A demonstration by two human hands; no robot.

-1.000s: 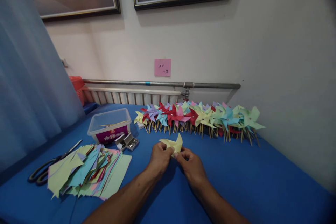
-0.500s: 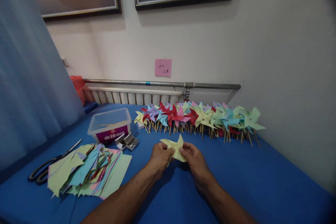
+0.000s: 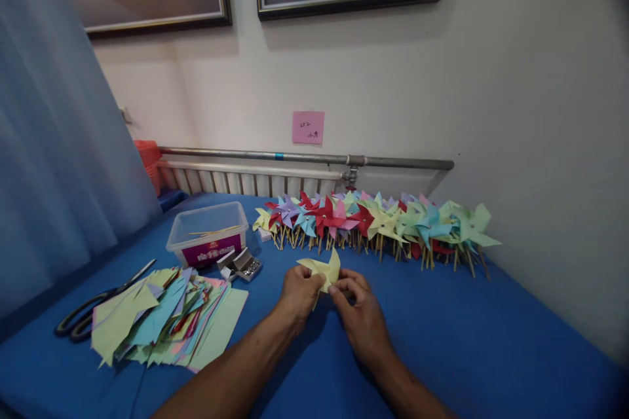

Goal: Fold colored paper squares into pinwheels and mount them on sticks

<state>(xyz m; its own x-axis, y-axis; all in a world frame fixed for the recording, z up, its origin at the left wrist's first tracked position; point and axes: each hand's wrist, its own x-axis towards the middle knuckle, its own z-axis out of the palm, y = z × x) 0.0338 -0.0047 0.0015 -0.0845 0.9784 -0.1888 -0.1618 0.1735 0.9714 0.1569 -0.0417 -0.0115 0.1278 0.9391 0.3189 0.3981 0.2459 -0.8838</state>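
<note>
Both my hands hold a yellow paper pinwheel just above the blue table. My left hand pinches its left side. My right hand grips its lower right part with fingertips folded onto the paper. Two pointed blades stick up above my fingers; the rest is hidden by my hands.
A long row of finished coloured pinwheels on sticks lies along the far edge. At the left sit a clear plastic box with sticks, a small open box of pins, a pile of cut coloured paper and black scissors.
My right hand's fingers have shifted on the yellow pinwheel, covering its right blade again. The view has tilted slightly.
</note>
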